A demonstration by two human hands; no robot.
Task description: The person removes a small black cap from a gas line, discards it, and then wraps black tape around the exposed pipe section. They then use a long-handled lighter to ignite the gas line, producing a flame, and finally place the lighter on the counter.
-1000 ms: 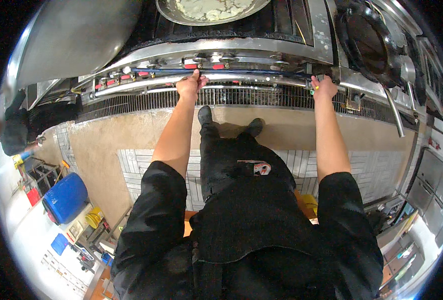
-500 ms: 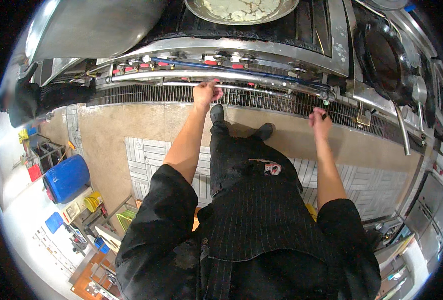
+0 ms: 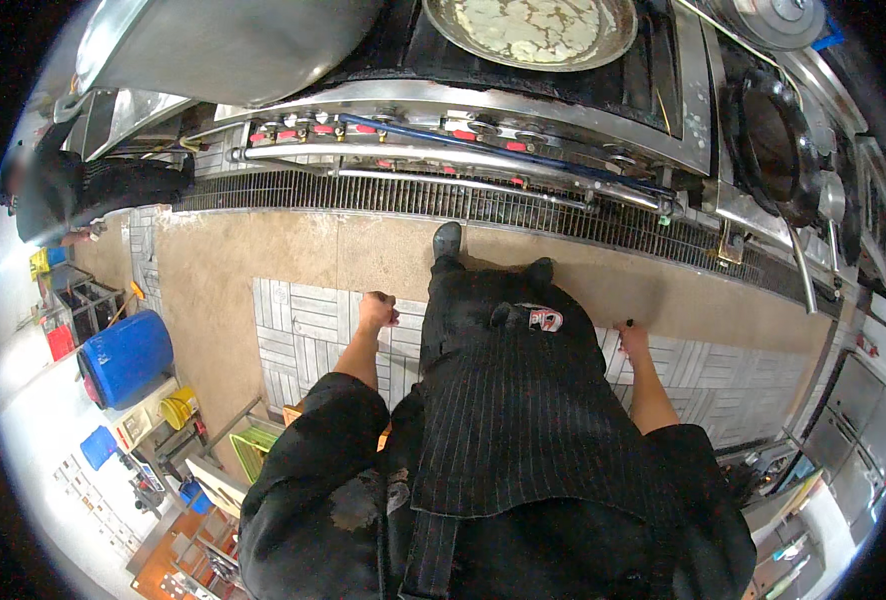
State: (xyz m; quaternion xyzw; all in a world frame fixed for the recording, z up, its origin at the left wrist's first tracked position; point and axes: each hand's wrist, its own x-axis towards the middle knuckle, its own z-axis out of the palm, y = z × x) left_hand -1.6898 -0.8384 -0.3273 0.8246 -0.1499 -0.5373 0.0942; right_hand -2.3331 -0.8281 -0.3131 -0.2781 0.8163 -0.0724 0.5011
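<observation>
My left hand [image 3: 378, 310] hangs over the grey tiled floor beside my apron. Its fingers are curled closed, and I cannot make out whether anything is inside. On the other side of my body, my right hand [image 3: 634, 338] is closed around a small dark object [image 3: 630, 323] whose kind is not clear. Neither hand touches the stove. A round metal pan [image 3: 618, 48] with flat, pale, cracked-looking food [image 3: 533, 25] in it sits on the stove's black top. Red-handled valves [image 3: 368, 129] line the stove front above a long metal rail [image 3: 393, 154].
A large metal lid or cover [image 3: 223, 50] stands at the far left of the stove. Dark frying pans [image 3: 778, 140] hang at the right, handles downward. A floor grate [image 3: 293, 190] runs below the stove. Another person [image 3: 58, 190] stands at left, near a blue barrel [image 3: 128, 358].
Both hands have drawn back from the stove front toward my body. The left hand has left the rail and valves. The stove and pan now appear slightly farther right in view.
</observation>
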